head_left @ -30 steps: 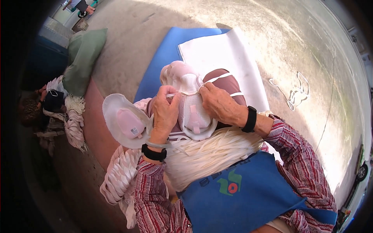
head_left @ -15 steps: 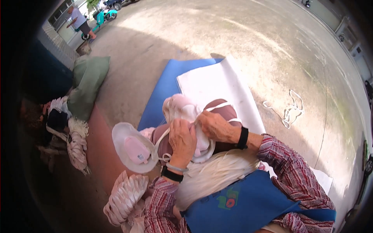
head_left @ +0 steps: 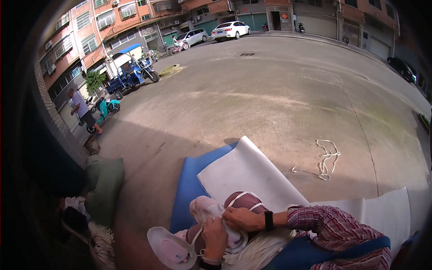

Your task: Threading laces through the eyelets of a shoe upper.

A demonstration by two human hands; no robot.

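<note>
The bare left hand [head_left: 214, 237] and the bare right hand [head_left: 243, 219] are close together, both curled in pinching pose; the right arm [head_left: 280, 219] (in a red-and-white patterned cloth sleeve [head_left: 337, 219]) reaches from the lower right.

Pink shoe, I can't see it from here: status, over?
Left hand at the pink shoe, grip hidden. Right hand pinching white lace. Shoe partly covered by the hands; nothing else seen blocking.

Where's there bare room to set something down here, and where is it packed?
Bare concrete lies between the green sack and the blue sheet, beyond the white sheet, and right of the loose cord. It is crowded where the left hand and right hand meet at a pink-and-white shoe, pale strips close by.
</note>
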